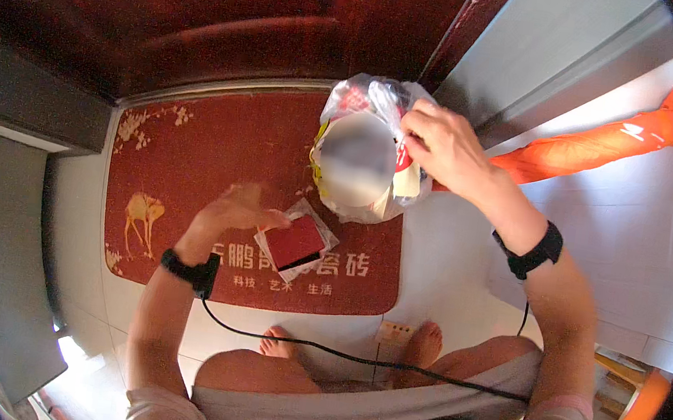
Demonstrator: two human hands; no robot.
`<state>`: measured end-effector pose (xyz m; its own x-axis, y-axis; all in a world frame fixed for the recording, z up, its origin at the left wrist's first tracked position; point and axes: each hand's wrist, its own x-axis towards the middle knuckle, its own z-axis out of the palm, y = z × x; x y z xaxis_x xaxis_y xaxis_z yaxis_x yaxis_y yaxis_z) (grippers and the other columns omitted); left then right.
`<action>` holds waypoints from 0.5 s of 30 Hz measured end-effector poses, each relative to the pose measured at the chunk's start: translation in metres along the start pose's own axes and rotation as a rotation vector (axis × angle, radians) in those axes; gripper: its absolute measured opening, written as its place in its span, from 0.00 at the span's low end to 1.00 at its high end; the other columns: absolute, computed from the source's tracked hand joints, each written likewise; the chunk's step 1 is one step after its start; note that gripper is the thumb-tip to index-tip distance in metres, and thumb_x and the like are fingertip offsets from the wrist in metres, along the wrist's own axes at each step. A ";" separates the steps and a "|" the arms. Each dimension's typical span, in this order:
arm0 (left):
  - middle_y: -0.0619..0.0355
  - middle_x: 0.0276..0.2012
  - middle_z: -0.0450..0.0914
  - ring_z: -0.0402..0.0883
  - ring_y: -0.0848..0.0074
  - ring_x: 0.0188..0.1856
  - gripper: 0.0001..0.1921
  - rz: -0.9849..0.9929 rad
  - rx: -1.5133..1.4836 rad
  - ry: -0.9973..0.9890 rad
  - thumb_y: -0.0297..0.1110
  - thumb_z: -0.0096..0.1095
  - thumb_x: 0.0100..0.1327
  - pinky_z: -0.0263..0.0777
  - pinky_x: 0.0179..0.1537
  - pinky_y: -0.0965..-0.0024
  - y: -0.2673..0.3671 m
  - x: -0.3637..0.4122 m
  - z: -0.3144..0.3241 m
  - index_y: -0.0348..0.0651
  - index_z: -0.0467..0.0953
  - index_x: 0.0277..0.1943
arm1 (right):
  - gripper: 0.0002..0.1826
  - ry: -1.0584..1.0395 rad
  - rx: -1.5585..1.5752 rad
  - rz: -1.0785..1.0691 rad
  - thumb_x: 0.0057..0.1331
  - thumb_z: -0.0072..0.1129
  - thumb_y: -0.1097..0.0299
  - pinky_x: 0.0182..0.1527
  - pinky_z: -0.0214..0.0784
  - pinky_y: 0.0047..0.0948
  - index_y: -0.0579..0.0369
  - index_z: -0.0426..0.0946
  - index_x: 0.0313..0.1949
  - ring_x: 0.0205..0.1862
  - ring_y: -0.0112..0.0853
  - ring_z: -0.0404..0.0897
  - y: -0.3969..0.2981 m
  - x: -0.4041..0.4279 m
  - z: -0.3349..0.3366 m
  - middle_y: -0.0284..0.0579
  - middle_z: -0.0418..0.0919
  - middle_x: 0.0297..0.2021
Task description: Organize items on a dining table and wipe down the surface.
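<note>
A clear plastic bag [346, 208] with printed packaging in it stands at the right end of a red doormat. My right hand [445, 148] pinches the bag's upper right edge; what lies in the bag's middle is blurred. Lower down, a flat dark-red rectangular item [294, 242], perhaps a booklet or thin box, sits with a clear plastic sleeve [331, 238] around or under it. My left hand [236, 207] is at its upper left corner, one digit reaching it. Motion blurs the other left fingers, so whether they grip it cannot be told.
The red doormat [205, 150] bears a deer and writing, before a dark-red wooden door [240, 15]. An orange fabric item [603, 142] lies at the right. A grey cabinet [3, 257] borders the left. A black cable [356, 358] runs between my wristbands, across my lap.
</note>
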<state>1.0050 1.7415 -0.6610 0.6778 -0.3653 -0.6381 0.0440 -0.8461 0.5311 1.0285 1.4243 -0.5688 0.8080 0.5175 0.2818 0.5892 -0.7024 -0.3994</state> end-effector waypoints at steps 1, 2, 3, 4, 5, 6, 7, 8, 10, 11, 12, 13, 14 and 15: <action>0.47 0.40 0.77 0.77 0.63 0.44 0.26 -0.035 0.141 0.210 0.47 0.65 0.47 0.69 0.44 0.64 0.039 -0.023 -0.028 0.36 0.73 0.44 | 0.06 -0.014 0.039 0.037 0.52 0.52 0.72 0.32 0.66 0.40 0.61 0.68 0.29 0.30 0.45 0.73 -0.002 0.001 -0.001 0.50 0.70 0.26; 0.47 0.37 0.78 0.78 0.65 0.40 0.19 0.176 0.011 0.444 0.41 0.64 0.49 0.70 0.41 0.65 0.060 -0.035 -0.043 0.37 0.74 0.40 | 0.06 -0.014 0.069 0.053 0.51 0.52 0.72 0.32 0.66 0.40 0.61 0.69 0.28 0.30 0.46 0.73 -0.005 0.004 -0.004 0.50 0.70 0.26; 0.48 0.34 0.78 0.79 0.67 0.36 0.12 0.391 -0.125 0.668 0.35 0.62 0.50 0.71 0.38 0.66 0.078 -0.041 -0.051 0.37 0.75 0.35 | 0.07 -0.019 0.098 0.076 0.51 0.52 0.72 0.33 0.66 0.40 0.62 0.69 0.28 0.31 0.46 0.73 -0.006 0.005 -0.005 0.50 0.70 0.26; 0.49 0.34 0.78 0.78 0.66 0.37 0.11 0.504 -0.153 0.717 0.33 0.62 0.51 0.71 0.39 0.67 0.104 -0.044 -0.053 0.37 0.75 0.36 | 0.07 0.001 0.076 0.096 0.50 0.53 0.72 0.34 0.66 0.40 0.62 0.69 0.28 0.32 0.47 0.73 -0.011 0.005 -0.006 0.51 0.70 0.27; 0.50 0.34 0.78 0.78 0.66 0.37 0.10 0.614 -0.176 0.769 0.30 0.62 0.51 0.70 0.40 0.69 0.127 -0.042 -0.050 0.37 0.76 0.36 | 0.08 0.024 0.058 0.110 0.49 0.54 0.71 0.35 0.65 0.40 0.62 0.69 0.27 0.32 0.47 0.73 -0.016 0.007 -0.007 0.52 0.71 0.27; 0.48 0.33 0.78 0.78 0.63 0.36 0.10 0.704 -0.076 0.756 0.30 0.61 0.50 0.70 0.40 0.67 0.140 -0.034 -0.044 0.36 0.75 0.36 | 0.09 0.019 0.107 0.142 0.47 0.55 0.71 0.37 0.65 0.39 0.63 0.70 0.27 0.33 0.47 0.73 -0.018 0.008 -0.002 0.53 0.71 0.28; 0.46 0.33 0.77 0.77 0.60 0.36 0.11 0.804 0.023 0.741 0.30 0.61 0.50 0.71 0.40 0.66 0.151 -0.023 -0.038 0.36 0.75 0.37 | 0.09 0.026 0.107 0.132 0.47 0.55 0.71 0.37 0.65 0.39 0.63 0.70 0.27 0.33 0.47 0.73 -0.019 0.009 0.002 0.53 0.71 0.28; 0.45 0.32 0.77 0.77 0.58 0.35 0.10 0.805 0.026 0.737 0.29 0.60 0.49 0.71 0.39 0.64 0.156 -0.009 -0.031 0.36 0.75 0.36 | 0.09 0.034 0.118 0.127 0.47 0.56 0.71 0.37 0.65 0.39 0.63 0.70 0.27 0.34 0.47 0.73 -0.019 0.011 0.005 0.53 0.71 0.28; 0.44 0.32 0.76 0.77 0.56 0.33 0.10 0.798 0.030 0.740 0.29 0.60 0.48 0.71 0.39 0.63 0.158 0.003 -0.025 0.36 0.75 0.35 | 0.10 0.054 0.151 0.157 0.45 0.56 0.72 0.35 0.66 0.38 0.64 0.71 0.27 0.32 0.45 0.74 -0.021 0.013 0.008 0.54 0.73 0.27; 0.44 0.31 0.76 0.77 0.55 0.33 0.10 0.762 0.051 0.715 0.29 0.59 0.47 0.71 0.37 0.61 0.160 0.007 -0.023 0.36 0.75 0.34 | 0.10 0.052 0.145 0.154 0.45 0.56 0.72 0.35 0.66 0.38 0.64 0.71 0.27 0.32 0.45 0.74 -0.020 0.009 0.008 0.54 0.73 0.27; 0.44 0.30 0.77 0.77 0.53 0.33 0.09 0.723 0.072 0.687 0.29 0.59 0.46 0.71 0.36 0.60 0.164 0.008 -0.022 0.36 0.75 0.32 | 0.10 0.065 0.256 0.228 0.44 0.56 0.73 0.33 0.67 0.36 0.64 0.72 0.27 0.30 0.44 0.75 -0.018 0.004 0.009 0.54 0.74 0.26; 0.44 0.30 0.77 0.77 0.53 0.33 0.09 0.720 0.069 0.687 0.29 0.59 0.46 0.71 0.36 0.60 0.167 0.010 -0.021 0.36 0.75 0.32 | 0.10 0.078 0.368 0.302 0.44 0.56 0.73 0.32 0.67 0.35 0.64 0.72 0.27 0.29 0.43 0.76 -0.016 0.000 0.010 0.54 0.74 0.25; 0.44 0.29 0.77 0.77 0.54 0.32 0.09 0.724 0.103 0.669 0.29 0.59 0.45 0.71 0.35 0.60 0.170 0.013 -0.022 0.36 0.75 0.31 | 0.09 0.100 0.335 0.259 0.44 0.56 0.74 0.31 0.68 0.33 0.64 0.73 0.28 0.27 0.42 0.77 -0.013 -0.002 0.009 0.54 0.75 0.24; 0.44 0.27 0.77 0.77 0.54 0.31 0.09 0.725 0.146 0.650 0.29 0.60 0.45 0.71 0.35 0.60 0.170 0.015 -0.023 0.36 0.75 0.30 | 0.09 0.101 0.343 0.257 0.44 0.56 0.74 0.31 0.68 0.33 0.64 0.73 0.28 0.27 0.42 0.77 -0.013 -0.003 0.009 0.54 0.75 0.24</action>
<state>1.0393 1.6012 -0.5670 0.7787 -0.5667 0.2692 -0.6028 -0.5572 0.5711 1.0190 1.4360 -0.5721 0.9349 0.2845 0.2124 0.3455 -0.5907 -0.7292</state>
